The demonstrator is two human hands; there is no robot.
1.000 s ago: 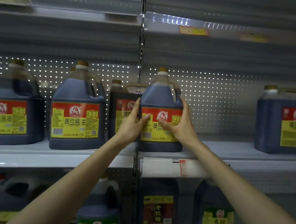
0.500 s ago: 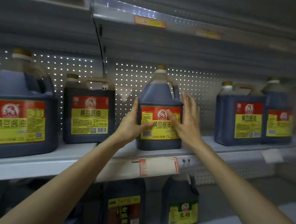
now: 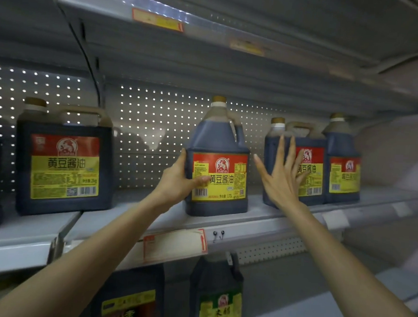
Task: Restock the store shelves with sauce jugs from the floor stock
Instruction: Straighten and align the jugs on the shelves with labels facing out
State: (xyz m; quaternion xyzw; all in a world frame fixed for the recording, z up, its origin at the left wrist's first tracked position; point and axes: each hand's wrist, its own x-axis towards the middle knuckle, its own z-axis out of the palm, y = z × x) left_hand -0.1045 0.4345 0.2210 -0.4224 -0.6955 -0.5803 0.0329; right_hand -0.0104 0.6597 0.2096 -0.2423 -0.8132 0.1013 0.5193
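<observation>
- The sauce jug (image 3: 220, 139) stands upright on the middle shelf (image 3: 129, 217), near the front edge and apart from the jugs on either side.
- My left grip (image 3: 178, 181) holds its left side, thumb on the yellow label and fingers along the edge. My right grip (image 3: 282, 180) is spread wide with straight fingers, just off the jug's right side, holding nothing.
- It is filled to the shoulder with dark sauce, so I judge it heavy and likely to twist under a one-sided hold.
- The moulded plastic and glossy label look smooth, probably slippery, and stiff.
- The moulded handle (image 3: 238, 133) behind the neck suits lifting, and the flat sides suit sliding.
- It has a squarish body, sloping shoulders, a narrow neck and a tan cap (image 3: 218, 99).
</observation>
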